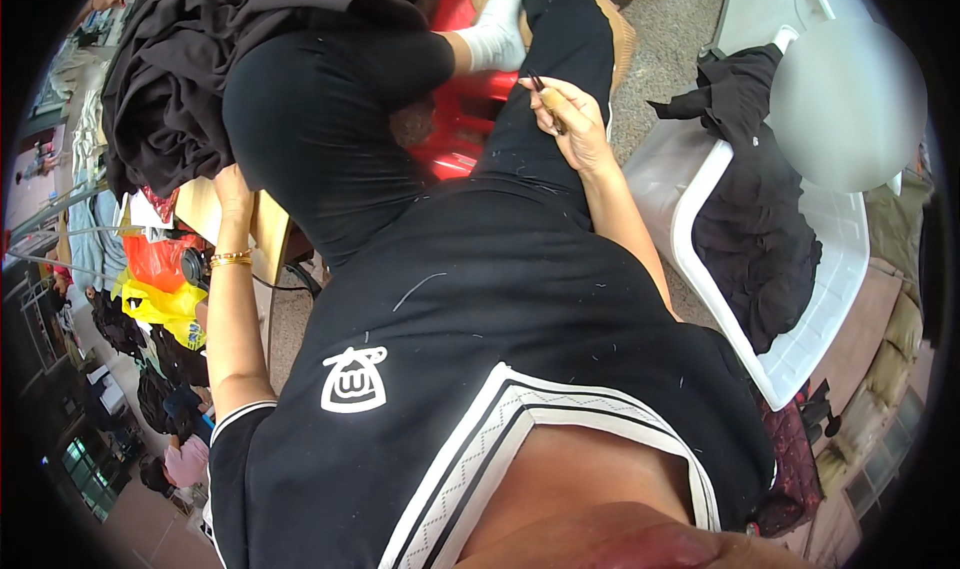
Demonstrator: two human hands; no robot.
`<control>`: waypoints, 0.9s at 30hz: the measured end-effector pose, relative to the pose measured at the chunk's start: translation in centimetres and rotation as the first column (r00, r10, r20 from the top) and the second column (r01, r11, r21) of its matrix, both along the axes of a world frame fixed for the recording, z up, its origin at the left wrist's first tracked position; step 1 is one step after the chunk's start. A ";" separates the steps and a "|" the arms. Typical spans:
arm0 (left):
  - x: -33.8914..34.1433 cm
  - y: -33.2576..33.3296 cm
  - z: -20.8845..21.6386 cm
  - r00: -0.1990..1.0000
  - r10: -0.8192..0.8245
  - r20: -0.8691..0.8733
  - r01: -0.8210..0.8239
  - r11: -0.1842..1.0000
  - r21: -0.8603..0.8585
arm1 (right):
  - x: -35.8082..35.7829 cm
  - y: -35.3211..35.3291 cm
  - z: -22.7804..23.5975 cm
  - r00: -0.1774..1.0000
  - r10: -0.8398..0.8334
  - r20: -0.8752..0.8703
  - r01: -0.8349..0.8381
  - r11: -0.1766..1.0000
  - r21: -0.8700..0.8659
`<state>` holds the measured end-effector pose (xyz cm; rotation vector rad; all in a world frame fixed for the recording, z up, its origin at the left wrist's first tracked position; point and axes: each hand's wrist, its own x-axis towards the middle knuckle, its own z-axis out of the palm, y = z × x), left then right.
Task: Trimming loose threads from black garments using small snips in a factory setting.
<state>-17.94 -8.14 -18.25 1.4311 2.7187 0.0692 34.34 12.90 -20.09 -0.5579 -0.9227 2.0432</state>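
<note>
My right hand (575, 124) is closed around a pair of small thread snips (555, 107) with dark pointed tips and a tan grip, held above my thigh. The tips point away from me, and nothing lies between them that I can see. At the left, my left hand (234, 191) reaches to the near edge of a heap of dark cloth (170, 84). Its fingers are hidden by the cloth, so I cannot see whether they grip it. The heap lies on a wooden table (262, 234) and spreads toward my bent knee.
On the right stands a white plastic bin (845, 294) with dark garments (755, 229) inside and over its rim; a blurred patch covers part of it. My white-socked foot (497, 34) rests by a red stool (455, 154). Yellow (165, 309) and orange (160, 259) bags lie left.
</note>
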 end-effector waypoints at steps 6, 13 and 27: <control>2.5 1.1 1.4 0.964 0.131 0.231 -0.172 0.971 0.168 | 0.6 0.1 0.1 0.998 0.001 -0.070 -0.005 0.999 -0.054; -0.3 0.6 -0.1 0.971 0.211 0.112 -0.219 0.974 0.057 | -0.2 0.2 0.4 0.991 0.023 -0.132 -0.030 0.998 -0.052; -0.6 0.5 -1.4 0.996 0.080 -0.034 -0.079 0.996 0.031 | -0.1 -0.4 0.3 0.994 0.066 -0.083 -0.067 0.998 -0.016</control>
